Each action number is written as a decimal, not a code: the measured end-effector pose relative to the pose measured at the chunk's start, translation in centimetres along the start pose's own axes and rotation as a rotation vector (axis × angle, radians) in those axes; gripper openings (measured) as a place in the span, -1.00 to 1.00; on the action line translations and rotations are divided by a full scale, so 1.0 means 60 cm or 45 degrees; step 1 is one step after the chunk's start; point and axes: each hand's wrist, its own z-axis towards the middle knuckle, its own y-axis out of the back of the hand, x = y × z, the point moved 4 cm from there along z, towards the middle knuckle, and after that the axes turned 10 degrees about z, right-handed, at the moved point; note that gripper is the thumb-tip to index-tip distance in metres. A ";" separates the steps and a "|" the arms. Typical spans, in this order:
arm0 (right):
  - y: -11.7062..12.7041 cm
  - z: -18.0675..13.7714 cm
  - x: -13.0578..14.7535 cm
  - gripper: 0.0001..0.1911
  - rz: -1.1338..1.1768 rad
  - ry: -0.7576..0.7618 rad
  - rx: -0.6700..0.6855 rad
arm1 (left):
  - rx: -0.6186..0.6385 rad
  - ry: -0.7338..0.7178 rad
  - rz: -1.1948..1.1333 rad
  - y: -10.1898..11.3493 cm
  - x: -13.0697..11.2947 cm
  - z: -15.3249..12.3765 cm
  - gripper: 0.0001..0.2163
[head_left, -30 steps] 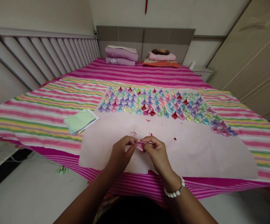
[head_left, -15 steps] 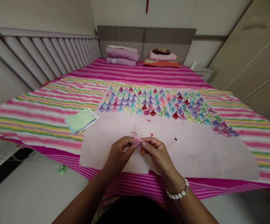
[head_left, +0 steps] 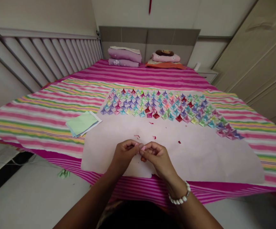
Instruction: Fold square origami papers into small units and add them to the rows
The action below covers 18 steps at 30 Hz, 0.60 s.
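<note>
A small folded piece of pink paper (head_left: 143, 148) is pinched between both hands, mostly covered by the fingers. My left hand (head_left: 125, 155) grips its left side with thumb and forefinger. From the other side my right hand (head_left: 157, 156), with a white bead bracelet on the wrist, pinches it too. Both hands are just above the near part of a large pale pink sheet (head_left: 207, 156). Rows of small folded paper shapes (head_left: 166, 106) in many colours cover the sheet's far part. Red scraps (head_left: 154, 137) lie beyond the fingers.
A stack of paper sheets (head_left: 82, 123), light green on top, lies left on the striped bed cover (head_left: 44, 114). Folded bedding (head_left: 124, 57) is piled at the headboard (head_left: 135, 35). A green paper piece (head_left: 63, 173) is on the floor. A slatted rail (head_left: 44, 57) stands at left.
Both thumbs have shifted on the pink paper, and the fingers now cover more of it. The right wrist has moved slightly left. The paper shapes on the sheet stay put.
</note>
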 end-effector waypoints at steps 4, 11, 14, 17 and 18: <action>-0.005 -0.001 0.000 -0.71 -0.049 -0.051 0.067 | 0.011 -0.036 -0.016 -0.001 -0.002 -0.003 -0.82; -0.018 -0.005 -0.001 -0.65 -0.137 -0.095 0.195 | 0.092 -0.050 -0.137 -0.010 -0.003 -0.005 -0.72; -0.020 -0.007 -0.006 -0.65 -0.147 -0.069 0.201 | 0.127 0.030 -0.270 -0.014 0.006 -0.001 -0.70; -0.019 -0.009 -0.012 -0.66 -0.129 -0.054 0.208 | 0.134 0.079 -0.318 -0.015 0.015 0.001 -0.70; -0.018 -0.009 -0.013 -0.66 -0.115 -0.054 0.211 | 0.131 0.080 -0.314 -0.015 0.017 0.001 -0.70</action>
